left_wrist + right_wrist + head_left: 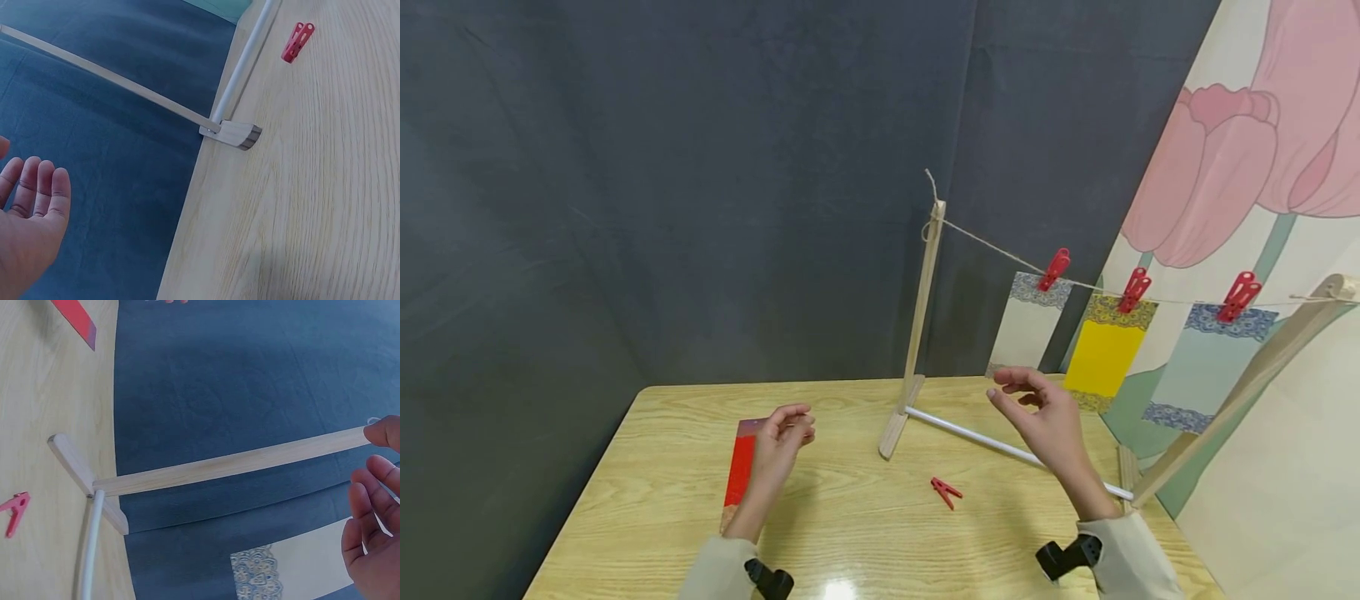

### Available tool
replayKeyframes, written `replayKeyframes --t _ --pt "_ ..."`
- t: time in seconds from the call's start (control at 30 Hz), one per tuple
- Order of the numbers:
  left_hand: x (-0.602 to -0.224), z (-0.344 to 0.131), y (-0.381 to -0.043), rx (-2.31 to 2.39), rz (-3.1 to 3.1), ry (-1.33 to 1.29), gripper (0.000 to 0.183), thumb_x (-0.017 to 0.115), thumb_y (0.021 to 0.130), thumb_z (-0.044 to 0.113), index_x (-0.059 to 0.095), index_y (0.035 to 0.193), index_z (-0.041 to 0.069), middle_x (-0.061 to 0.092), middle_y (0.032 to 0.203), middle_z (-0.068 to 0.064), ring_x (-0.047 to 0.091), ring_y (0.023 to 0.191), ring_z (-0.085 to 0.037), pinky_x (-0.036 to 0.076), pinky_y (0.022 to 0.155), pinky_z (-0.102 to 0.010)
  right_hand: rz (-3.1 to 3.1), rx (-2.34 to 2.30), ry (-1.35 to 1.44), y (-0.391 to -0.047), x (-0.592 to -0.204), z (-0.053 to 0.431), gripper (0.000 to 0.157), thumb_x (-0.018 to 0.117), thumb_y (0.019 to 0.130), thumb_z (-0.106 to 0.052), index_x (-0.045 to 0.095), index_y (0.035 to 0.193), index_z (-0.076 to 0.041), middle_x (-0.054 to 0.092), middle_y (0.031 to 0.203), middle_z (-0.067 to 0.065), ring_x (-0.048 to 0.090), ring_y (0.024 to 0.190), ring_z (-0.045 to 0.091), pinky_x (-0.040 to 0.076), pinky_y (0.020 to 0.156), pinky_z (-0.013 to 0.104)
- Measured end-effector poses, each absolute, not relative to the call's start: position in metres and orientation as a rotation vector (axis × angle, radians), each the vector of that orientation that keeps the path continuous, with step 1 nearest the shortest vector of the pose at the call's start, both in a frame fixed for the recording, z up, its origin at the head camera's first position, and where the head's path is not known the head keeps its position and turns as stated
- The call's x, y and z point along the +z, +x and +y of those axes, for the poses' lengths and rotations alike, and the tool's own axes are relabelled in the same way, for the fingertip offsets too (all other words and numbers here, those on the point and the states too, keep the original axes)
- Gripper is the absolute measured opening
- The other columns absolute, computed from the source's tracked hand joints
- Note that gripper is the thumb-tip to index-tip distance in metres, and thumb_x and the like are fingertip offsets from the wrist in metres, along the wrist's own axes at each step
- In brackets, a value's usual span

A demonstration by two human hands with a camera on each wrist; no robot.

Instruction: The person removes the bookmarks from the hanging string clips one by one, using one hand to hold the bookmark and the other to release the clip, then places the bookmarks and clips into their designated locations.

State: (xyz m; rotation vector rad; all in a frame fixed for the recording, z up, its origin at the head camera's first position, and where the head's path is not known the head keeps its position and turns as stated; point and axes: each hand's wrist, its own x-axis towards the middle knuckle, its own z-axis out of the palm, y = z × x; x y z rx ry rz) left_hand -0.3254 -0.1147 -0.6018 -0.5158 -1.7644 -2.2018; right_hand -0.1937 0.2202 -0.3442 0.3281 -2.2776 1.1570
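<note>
My left hand point(781, 448) is raised above the table with loosely bent fingers and nothing in them. Behind it a red card point(741, 467) with a patterned edge lies on the tabletop, partly covered by the hand and wrist. My right hand point(1049, 421) hovers near the hanging cards, thumb and fingers apart and holding nothing. It overlaps the lower edge of a white card point(1032, 321) in the head view. Between the hands, a red clothespin point(946, 492) lies on the wood; it also shows in the left wrist view point(297, 42).
A wooden stand point(921, 308) carries a string point(992, 246) across to a second post point(1262, 375). Red clothespins hold the white card, a yellow card point(1101, 357) and a pale blue card point(1206, 367) on it. A white rod point(970, 433) joins the feet. Dark cloth point(700, 208) hangs behind.
</note>
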Motion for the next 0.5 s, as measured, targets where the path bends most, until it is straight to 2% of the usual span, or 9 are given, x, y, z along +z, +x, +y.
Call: replayKeyframes --t 0.03,0.1,0.27,0.37,0.5 --pt "-0.627 -0.116 -0.341 -2.192 -1.780 -0.483 0.032 0.058 0.087 0.015 0.053 0.117 0.005 0.055 0.099 -0.015 0.056 0.082 -0.034 0.051 0.068 -0.034 -2.274 1.153 0.330 -0.194 -0.343 0.220 0.019 0.067 0.078 -0.005 0.062 0.096 -0.002 0.063 0.093 0.012 0.053 0.078 0.017 0.043 0.064 0.021" --pt "-0.645 -0.113 -0.353 -2.202 -1.789 -0.438 0.036 0.059 0.087 0.017 0.051 0.119 0.004 0.054 0.101 -0.015 0.055 0.084 -0.036 0.051 0.069 -0.037 -2.268 1.144 0.333 -0.194 -0.340 0.221 0.019 0.067 0.078 -0.005 0.062 0.096 -0.002 0.063 0.093 0.012 0.053 0.077 0.017 0.043 0.064 0.021" --pt "-0.650 -0.105 -0.360 -2.234 -1.753 -0.448 0.036 0.059 0.087 0.016 0.050 0.120 0.003 0.053 0.102 -0.017 0.055 0.085 -0.036 0.050 0.070 -0.038 -2.263 1.119 0.342 -0.194 -0.334 0.221 0.020 0.068 0.077 -0.003 0.062 0.096 0.000 0.063 0.093 0.013 0.054 0.078 0.019 0.043 0.064 0.021" --pt "-0.633 -0.100 -0.350 -2.251 -1.699 -0.553 0.031 0.058 0.087 0.014 0.054 0.116 0.005 0.055 0.098 -0.014 0.056 0.083 -0.033 0.051 0.070 -0.034 -2.267 1.103 0.347 -0.194 -0.331 0.221 0.021 0.068 0.077 -0.003 0.063 0.097 0.000 0.063 0.094 0.013 0.054 0.078 0.020 0.044 0.064 0.025" --pt "-0.551 -0.087 -0.302 -2.292 -1.683 -0.579 0.027 0.057 0.087 0.010 0.054 0.111 0.000 0.055 0.093 -0.016 0.058 0.079 -0.025 0.051 0.069 -0.033 -2.279 1.077 0.356 -0.194 -0.326 0.220 0.022 0.068 0.077 -0.002 0.062 0.098 -0.001 0.062 0.095 0.013 0.054 0.079 0.023 0.044 0.065 0.031"
